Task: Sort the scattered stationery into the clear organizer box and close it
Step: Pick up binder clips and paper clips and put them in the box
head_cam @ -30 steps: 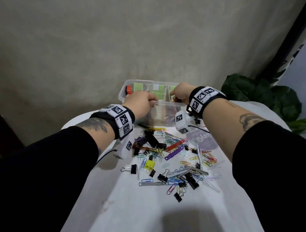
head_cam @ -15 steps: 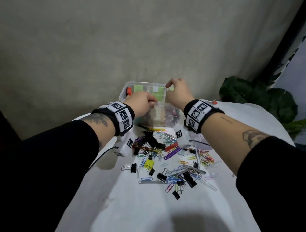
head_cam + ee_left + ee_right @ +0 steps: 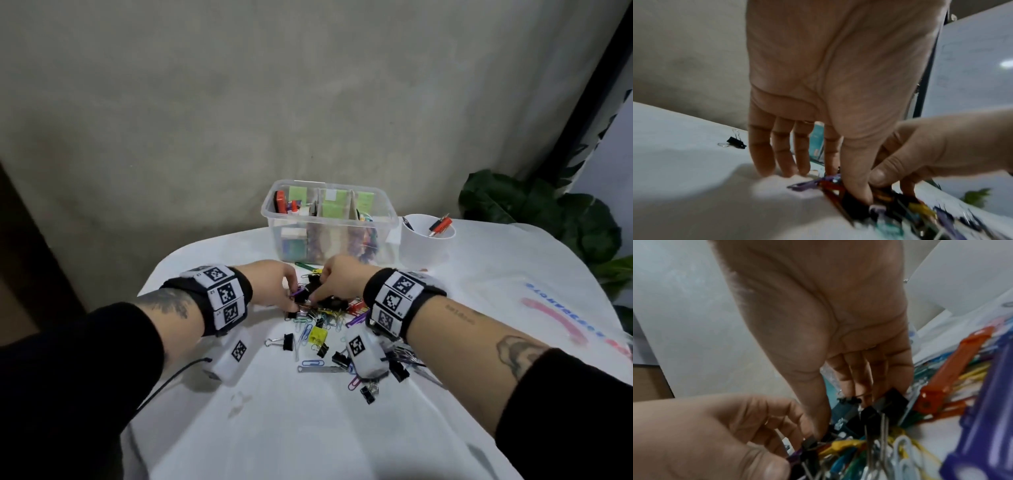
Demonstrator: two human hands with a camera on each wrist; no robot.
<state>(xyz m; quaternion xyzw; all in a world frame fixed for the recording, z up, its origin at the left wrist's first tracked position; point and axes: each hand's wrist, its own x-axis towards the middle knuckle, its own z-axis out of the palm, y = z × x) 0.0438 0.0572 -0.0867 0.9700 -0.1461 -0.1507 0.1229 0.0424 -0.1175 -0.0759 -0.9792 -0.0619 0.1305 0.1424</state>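
Note:
The clear organizer box (image 3: 383,205) stands open at the table's back, with sticky notes and clips in its compartments. In front of it lies the scattered pile of paper clips and binder clips (image 3: 325,329). Both hands are down on the pile's far edge, close together. My left hand (image 3: 291,298) pinches a purple clip (image 3: 807,185) between thumb and index finger, its other fingertips (image 3: 764,168) on the cloth. My right hand (image 3: 317,296) has thumb and fingers round black binder clips (image 3: 890,400).
A white cup (image 3: 428,246) holding a red pen stands right of the box. A lone black binder clip (image 3: 286,341) lies at the pile's left. An orange clip (image 3: 953,369) and a purple one (image 3: 992,410) lie by my right hand. A plant (image 3: 548,212) is behind the table.
Both hands left the box rim and dropped to the pile in front of it. The box stands uncovered and the white cup has come into view.

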